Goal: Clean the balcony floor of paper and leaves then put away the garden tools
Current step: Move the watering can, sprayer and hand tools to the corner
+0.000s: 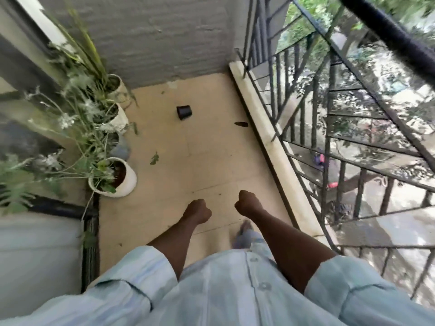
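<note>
I am holding my left hand (197, 211) and right hand (247, 203) fisted and empty, needing to crouch for the small green leaf (154, 158) on the beige tiled floor (211, 147).

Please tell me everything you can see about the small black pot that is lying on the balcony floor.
The small black pot lies tipped on its side on the beige floor, near the grey back wall. It looks like thin plastic, round and slightly tapered. It appears to hold no plant, though the blurred picture does not show its inside. It lies alone: neither hand touches it, and the white planters stand apart to its left.
</note>
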{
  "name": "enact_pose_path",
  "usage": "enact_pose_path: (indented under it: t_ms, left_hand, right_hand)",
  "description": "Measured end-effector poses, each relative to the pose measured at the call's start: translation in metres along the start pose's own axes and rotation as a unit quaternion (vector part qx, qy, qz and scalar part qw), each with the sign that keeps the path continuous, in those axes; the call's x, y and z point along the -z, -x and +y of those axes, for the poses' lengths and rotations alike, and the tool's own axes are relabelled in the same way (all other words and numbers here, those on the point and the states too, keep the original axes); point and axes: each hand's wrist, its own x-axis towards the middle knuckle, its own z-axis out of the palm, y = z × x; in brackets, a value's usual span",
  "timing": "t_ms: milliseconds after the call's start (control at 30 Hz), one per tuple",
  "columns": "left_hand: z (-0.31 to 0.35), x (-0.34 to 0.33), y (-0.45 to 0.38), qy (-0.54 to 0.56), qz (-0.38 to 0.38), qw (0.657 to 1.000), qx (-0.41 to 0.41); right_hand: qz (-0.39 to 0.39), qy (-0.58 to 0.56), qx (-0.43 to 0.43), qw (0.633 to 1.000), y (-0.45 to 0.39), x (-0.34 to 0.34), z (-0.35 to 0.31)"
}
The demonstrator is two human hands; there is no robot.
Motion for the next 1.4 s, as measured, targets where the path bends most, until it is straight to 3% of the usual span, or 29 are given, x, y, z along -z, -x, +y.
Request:
enact_pose_path:
  t_ms: [200, 367, 667, 933, 1300, 1400]
  left_hand:
    - [0.010, 0.046, -0.073, 0.016, 0.002, 0.999, 0.028]
    - [0.040, 0.115, -0.151, 0.044, 0.012, 0.998, 0.052]
    - [0.130, 0.231, -0.256, 0.133, 0.101, 0.984, 0.068]
    - [0.122, 0.314, -0.362, 0.196, 0.151, 0.953, 0.173]
    - [0.108, 0.470, -0.520, 0.228, 0.093, 0.951, 0.185]
    - [0.106, 0.495, -0.552, 0.250, 0.073, 0.940, 0.221]
  right_hand:
    - [-0.029, 0.049, 0.039, 0.998, -0.092, 0.033, -0.035]
    - [-0.032, 0.084, 0.058, 0.994, -0.189, 0.104, -0.078]
    - [-0.028, 0.123, 0.074, 0.989, -0.329, 0.202, -0.148]
    - [-0.068, 0.162, 0.109, 0.978, -0.460, 0.241, -0.225]
    - [-0.105, 0.126, 0.109, 0.981, -0.638, 0.290, -0.368]
    - [-0.133, 0.133, 0.118, 0.975, -0.685, 0.293, -0.401]
